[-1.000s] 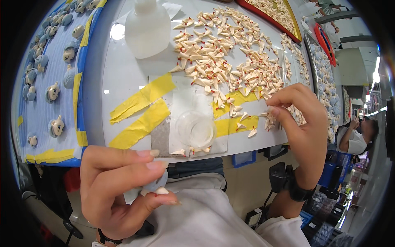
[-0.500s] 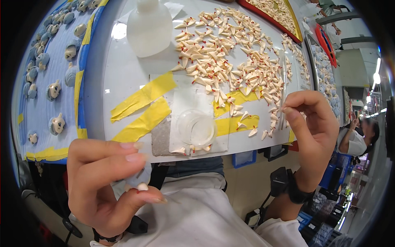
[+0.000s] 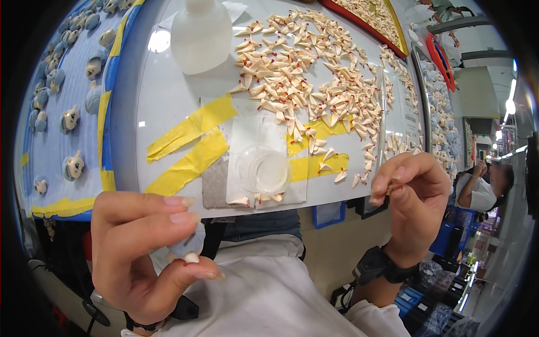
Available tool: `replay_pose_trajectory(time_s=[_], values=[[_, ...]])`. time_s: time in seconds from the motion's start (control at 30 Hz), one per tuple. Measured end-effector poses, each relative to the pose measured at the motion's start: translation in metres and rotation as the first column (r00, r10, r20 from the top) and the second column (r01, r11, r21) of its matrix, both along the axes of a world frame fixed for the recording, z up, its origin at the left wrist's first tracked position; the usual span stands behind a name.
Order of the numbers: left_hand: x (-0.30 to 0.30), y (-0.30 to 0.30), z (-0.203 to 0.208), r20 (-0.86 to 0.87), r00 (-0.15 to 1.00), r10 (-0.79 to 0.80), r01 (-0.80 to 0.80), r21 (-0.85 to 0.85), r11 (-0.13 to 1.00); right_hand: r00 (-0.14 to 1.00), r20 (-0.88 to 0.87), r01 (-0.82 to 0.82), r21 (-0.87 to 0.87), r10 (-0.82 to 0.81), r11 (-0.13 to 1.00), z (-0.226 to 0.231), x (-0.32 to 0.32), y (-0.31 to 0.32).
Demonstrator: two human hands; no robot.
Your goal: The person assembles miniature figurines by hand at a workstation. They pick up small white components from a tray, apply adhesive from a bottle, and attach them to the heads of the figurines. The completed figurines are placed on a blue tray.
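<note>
My left hand (image 3: 132,247) is closed around a small blue-and-cream doll head (image 3: 192,245), partly hidden by my fingers, held low in front of the table edge. A cream tip with a red spot shows at my thumb. My right hand (image 3: 418,196) is pinched at the lower right, thumb against fingertips; whatever they hold is too small to make out. Nearest to it lie many small cream pointed pieces with red tips (image 3: 286,73), spread over the white table. Between my hands, a see-through round dish (image 3: 264,170) stands on a taped board (image 3: 214,182).
A whitish plastic bottle (image 3: 201,39) stands at the back. On the left, a blue cloth-lined tray (image 3: 84,140) holds several doll heads. A red-and-yellow rimmed tray (image 3: 368,35) with more cream pieces sits at the far right. Another person (image 3: 487,185) is off to the right.
My right hand has moved down and slightly left, away from the see-through rod among the pieces, and its fingers have bunched together. My left hand keeps its hold on the doll head.
</note>
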State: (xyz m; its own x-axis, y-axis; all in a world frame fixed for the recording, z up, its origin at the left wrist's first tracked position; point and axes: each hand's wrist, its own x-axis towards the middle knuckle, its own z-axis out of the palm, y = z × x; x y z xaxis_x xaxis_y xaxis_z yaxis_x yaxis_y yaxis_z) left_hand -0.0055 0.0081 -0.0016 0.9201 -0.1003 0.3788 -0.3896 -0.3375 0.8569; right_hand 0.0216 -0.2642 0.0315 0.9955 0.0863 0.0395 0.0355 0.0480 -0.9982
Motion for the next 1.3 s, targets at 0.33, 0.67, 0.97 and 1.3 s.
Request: replay_pose_trajectory(time_s=[0.33,0.67,0.97,1.3], values=[[-0.004,0.003,0.0,-0.01,1.0,-0.021,0.021,-0.014,1.0,0.997,0.061,0.042,-0.051,-0.038,0.998,-0.008,0.002,-0.001],[-0.002,0.004,-0.001,-0.048,0.997,-0.052,0.05,-0.051,0.997,0.975,0.036,0.222,-0.211,-0.219,0.952,-0.003,0.006,-0.003],[-0.006,0.0,-0.01,-0.245,0.952,-0.182,0.039,-0.494,0.869,1.0,-0.002,-0.019,0.063,0.019,0.998,-0.005,-0.001,-0.008],[-0.001,0.005,-0.015,-0.159,0.946,-0.284,0.213,-0.356,0.91,0.966,0.209,0.176,-0.084,-0.155,0.981,-0.012,0.002,0.004]])
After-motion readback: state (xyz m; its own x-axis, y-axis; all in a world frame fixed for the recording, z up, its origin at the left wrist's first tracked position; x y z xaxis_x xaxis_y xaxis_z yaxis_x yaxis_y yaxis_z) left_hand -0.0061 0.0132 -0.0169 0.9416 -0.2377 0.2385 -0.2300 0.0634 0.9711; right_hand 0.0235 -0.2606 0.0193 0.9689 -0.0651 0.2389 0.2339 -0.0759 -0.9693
